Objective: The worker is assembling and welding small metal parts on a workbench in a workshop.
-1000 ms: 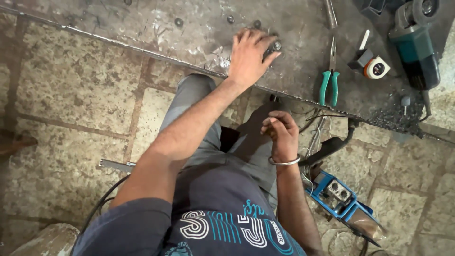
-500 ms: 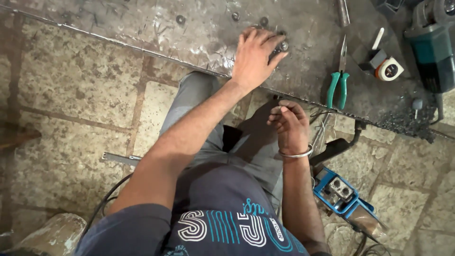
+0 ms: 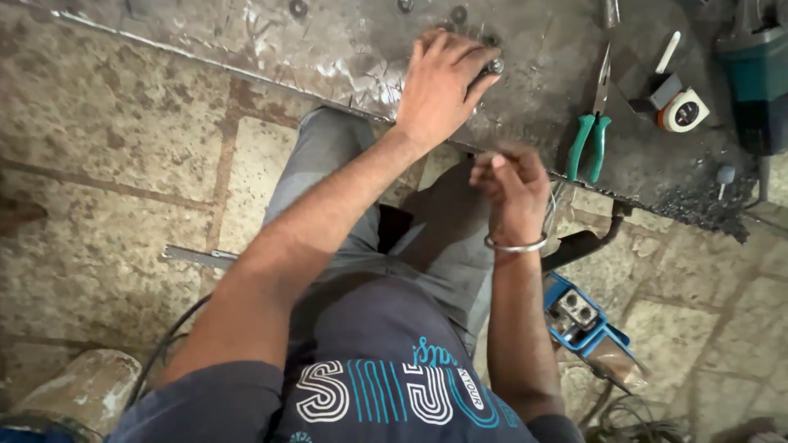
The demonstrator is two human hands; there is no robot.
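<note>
**Hands at the steel plate**

Reaching forward, the person's left hand point(image 3: 443, 86) lies palm down on the scuffed steel plate point(image 3: 328, 49), fingers curled over a small round metal nut point(image 3: 496, 65) that peeps out at the fingertips near the plate's front edge. The hand is closed lightly on this piece, though how firmly it pinches cannot be told.

The right hand point(image 3: 510, 184) hangs lower, off the plate and above the person's lap, loosely curled with the fingertips drawn together. It is blurred, so whether anything sits between the fingers cannot be told. A metal bangle point(image 3: 515, 244) circles its wrist.

Just to the right of the left hand, green-handled pliers point(image 3: 593, 131) lie on the plate, handles toward the person. Farther right sit a small tape measure point(image 3: 683, 109) and, at the edge of view, a teal power tool point(image 3: 759, 74). Several washers point(image 3: 297, 9) are scattered near the plate's far side.

Below the plate, on the stone floor point(image 3: 107, 164), a blue device point(image 3: 584, 316) rests beside the person's right leg.
</note>
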